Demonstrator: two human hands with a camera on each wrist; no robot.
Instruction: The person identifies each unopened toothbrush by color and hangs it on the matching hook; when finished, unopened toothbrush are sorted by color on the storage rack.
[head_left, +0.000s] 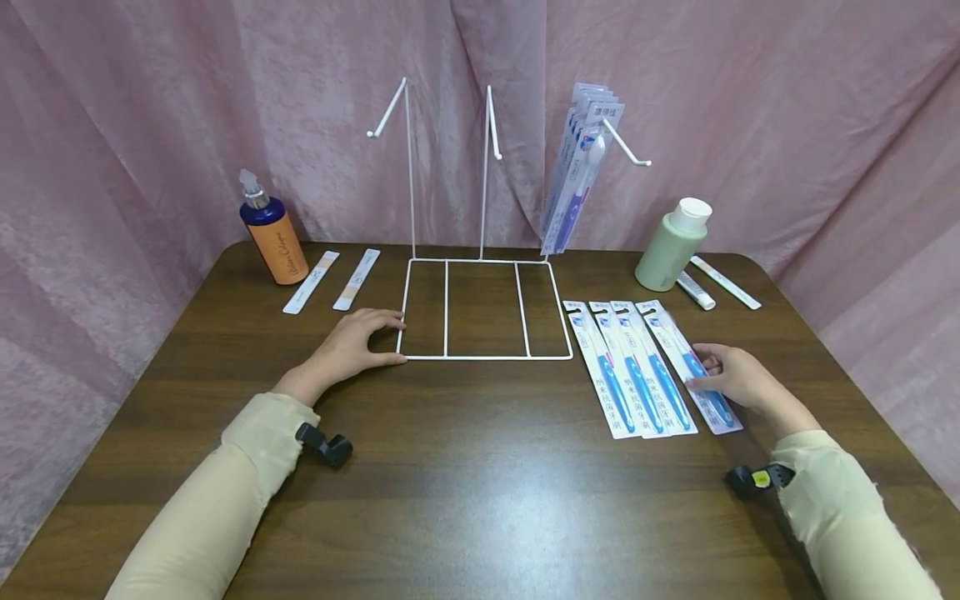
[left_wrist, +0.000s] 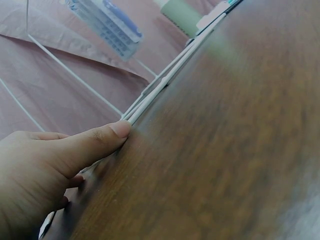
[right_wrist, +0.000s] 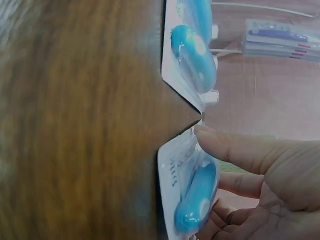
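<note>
rightmost blue toothbrush in its white blister pack (head_left: pixel 693 367) flat on the brown wooden table (head_left: pixel 480 492), right hand (head_left: pixel 738 377) pinching its edge, left hand (head_left: pixel 352 343) with relaxed fingers resting on the white wire rack's base (head_left: pixel 483 357), three matching packs (head_left: pixel 626 371) just beside

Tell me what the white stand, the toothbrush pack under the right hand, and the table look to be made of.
White stand: thin wire, probably metal with a smooth white coating, judging by its slim rods. Toothbrush pack: white card backing under a clear glossy plastic blister. Table: dark wood-grain surface, likely laminate or veneer, with a soft sheen.
</note>
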